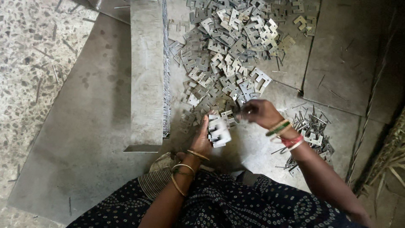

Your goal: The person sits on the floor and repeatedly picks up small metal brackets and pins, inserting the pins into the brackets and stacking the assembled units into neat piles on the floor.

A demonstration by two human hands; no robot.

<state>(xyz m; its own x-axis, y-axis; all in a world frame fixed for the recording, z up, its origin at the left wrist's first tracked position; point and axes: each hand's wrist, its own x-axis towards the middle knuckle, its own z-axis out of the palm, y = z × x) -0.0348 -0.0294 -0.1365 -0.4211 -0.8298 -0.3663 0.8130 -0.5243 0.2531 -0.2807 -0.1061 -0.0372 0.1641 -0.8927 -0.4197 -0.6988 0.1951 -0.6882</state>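
My left hand (203, 138) grips a small stack of flat E-shaped metal plates (219, 131), held upright just above the floor. My right hand (258, 112) is closed with pinched fingers on a single plate (234, 114) right beside the stack, at the near edge of the heap. A large heap of the same grey stamped plates (230, 50) is spread over the floor ahead of both hands. Bangles circle both wrists.
A long packed row of plates on edge (165, 67) lies against a flat metal bar (146, 71) to the left. Thin metal strips and a few plates (310, 133) are piled at the right. Grey sheets (84, 126) cover the floor; dark patterned cloth covers my lap.
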